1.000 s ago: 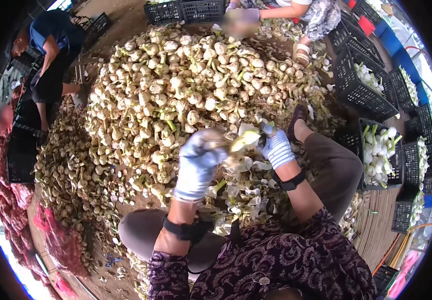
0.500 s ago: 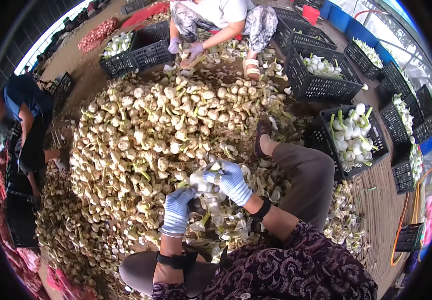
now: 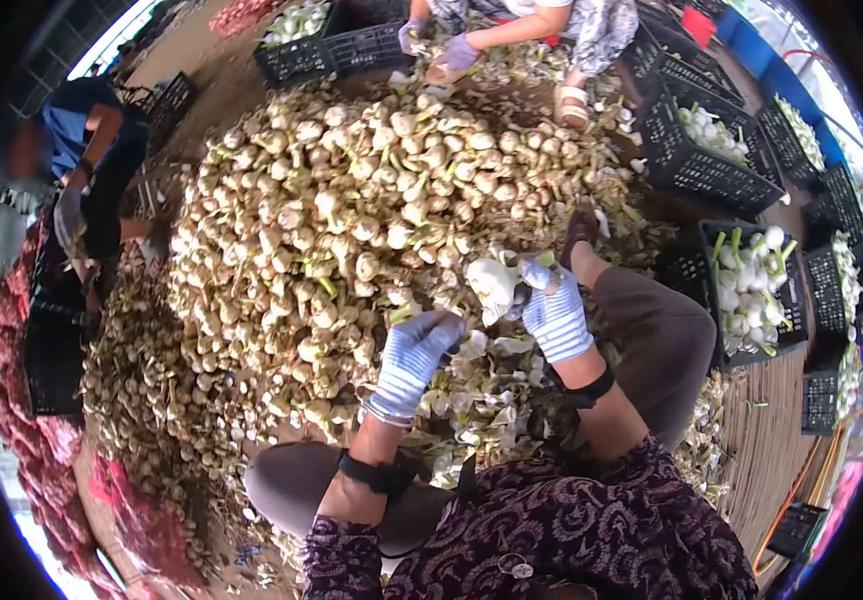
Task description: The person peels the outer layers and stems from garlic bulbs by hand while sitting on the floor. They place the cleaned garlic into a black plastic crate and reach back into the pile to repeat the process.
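A white, peeled garlic bulb (image 3: 493,285) with a green stem stub is gripped by my right hand (image 3: 558,315), which wears a blue-and-white striped glove. My left hand (image 3: 415,358), gloved alike, is to the left of the bulb and apart from it, its fingers pinched together. Whatever those fingers hold, if anything, I cannot make out. Behind both hands rises a wide heap of unpeeled garlic bulbs (image 3: 352,210) with short green stems. Loose pale garlic skins (image 3: 482,415) lie below my hands, between my knees.
At right stands a black crate (image 3: 752,290) of clean white garlic, with another crate (image 3: 712,140) behind it. A person (image 3: 542,25) in purple gloves sits across the heap. Another person (image 3: 102,130) bends at left. Red mesh sacks (image 3: 142,510) lie at lower left.
My hands, together at the bulb before, are now apart. The bulb stays in my right hand, and my left hand has drawn away to the left. The whole view has shifted.
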`<action>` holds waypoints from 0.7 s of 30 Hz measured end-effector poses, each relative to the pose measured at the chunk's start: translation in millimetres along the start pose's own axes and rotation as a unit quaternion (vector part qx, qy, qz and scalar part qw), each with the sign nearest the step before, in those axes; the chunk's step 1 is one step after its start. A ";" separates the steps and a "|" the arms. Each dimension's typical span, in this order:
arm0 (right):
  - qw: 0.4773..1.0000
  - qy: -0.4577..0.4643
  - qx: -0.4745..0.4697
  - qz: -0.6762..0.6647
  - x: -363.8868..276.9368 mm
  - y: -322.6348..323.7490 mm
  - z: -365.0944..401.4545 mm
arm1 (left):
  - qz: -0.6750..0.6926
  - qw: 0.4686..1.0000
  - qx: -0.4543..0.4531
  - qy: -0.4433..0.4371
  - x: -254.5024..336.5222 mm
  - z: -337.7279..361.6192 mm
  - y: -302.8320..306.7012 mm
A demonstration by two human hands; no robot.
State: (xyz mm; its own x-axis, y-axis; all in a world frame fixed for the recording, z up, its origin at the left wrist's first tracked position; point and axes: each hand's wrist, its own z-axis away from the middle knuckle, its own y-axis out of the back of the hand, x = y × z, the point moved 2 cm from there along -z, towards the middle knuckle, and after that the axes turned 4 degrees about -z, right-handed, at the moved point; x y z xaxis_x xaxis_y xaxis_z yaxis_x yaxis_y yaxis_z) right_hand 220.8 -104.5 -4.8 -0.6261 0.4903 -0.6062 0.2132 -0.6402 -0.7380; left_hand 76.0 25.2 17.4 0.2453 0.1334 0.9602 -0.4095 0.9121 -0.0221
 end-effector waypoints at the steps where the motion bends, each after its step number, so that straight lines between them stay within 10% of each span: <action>1: 0.999 0.013 -0.012 0.039 1.2 0.8 1.9 | 0.031 0.999 0.009 0.031 4.3 1.4 0.8; 5: 0.945 0.157 -0.033 0.285 12.0 -14.0 11.1 | 0.017 0.998 0.022 0.054 2.8 -1.9 2.7; 21: 0.955 0.071 -0.042 0.284 6.7 -20.1 18.3 | 0.084 0.992 0.029 0.084 7.3 -3.0 1.4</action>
State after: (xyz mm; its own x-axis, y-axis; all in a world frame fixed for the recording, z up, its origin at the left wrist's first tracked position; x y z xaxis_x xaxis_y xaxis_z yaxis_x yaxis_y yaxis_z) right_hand 198.5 -99.2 11.4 -0.2843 0.1562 -0.9459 0.5511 -0.7807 -0.2946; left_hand 79.9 28.6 23.5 0.3104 0.3495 0.8840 -0.5054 0.8483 -0.1579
